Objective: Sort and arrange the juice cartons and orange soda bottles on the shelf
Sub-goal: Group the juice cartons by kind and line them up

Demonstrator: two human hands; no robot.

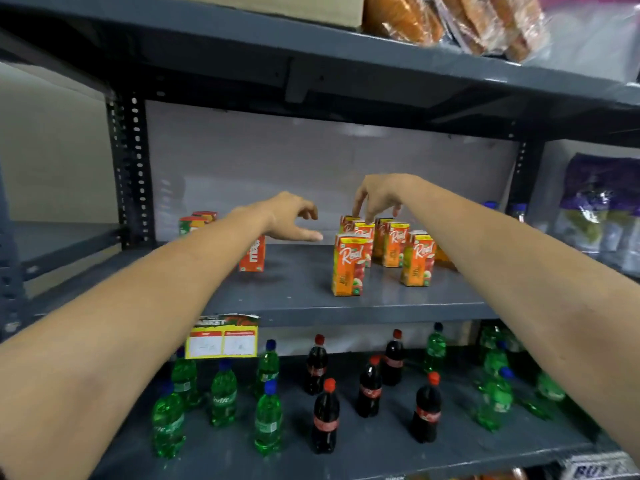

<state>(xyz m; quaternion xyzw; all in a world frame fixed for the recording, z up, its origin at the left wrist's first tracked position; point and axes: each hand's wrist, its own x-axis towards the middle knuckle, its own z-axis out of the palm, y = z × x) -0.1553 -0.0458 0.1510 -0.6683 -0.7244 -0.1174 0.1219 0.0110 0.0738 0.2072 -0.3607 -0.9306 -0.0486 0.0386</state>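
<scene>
Several orange juice cartons (347,266) stand upright in a cluster on the middle grey shelf (298,299). My right hand (379,195) hovers over the back of the cluster, fingertips touching the tops of the rear cartons without gripping any. My left hand (294,218) is open above the shelf, just left of the cluster, holding nothing. An orange carton (254,256) stands partly behind my left forearm. Two more cartons (194,221) sit at the far left back. No orange soda bottles are visible.
The lower shelf (346,459) holds green soda bottles (268,417) and dark cola bottles (325,417). A yellow price tag (221,341) hangs on the middle shelf's front edge. Packaged bread (450,19) lies on the top shelf; purple bags (595,202) stand at the right.
</scene>
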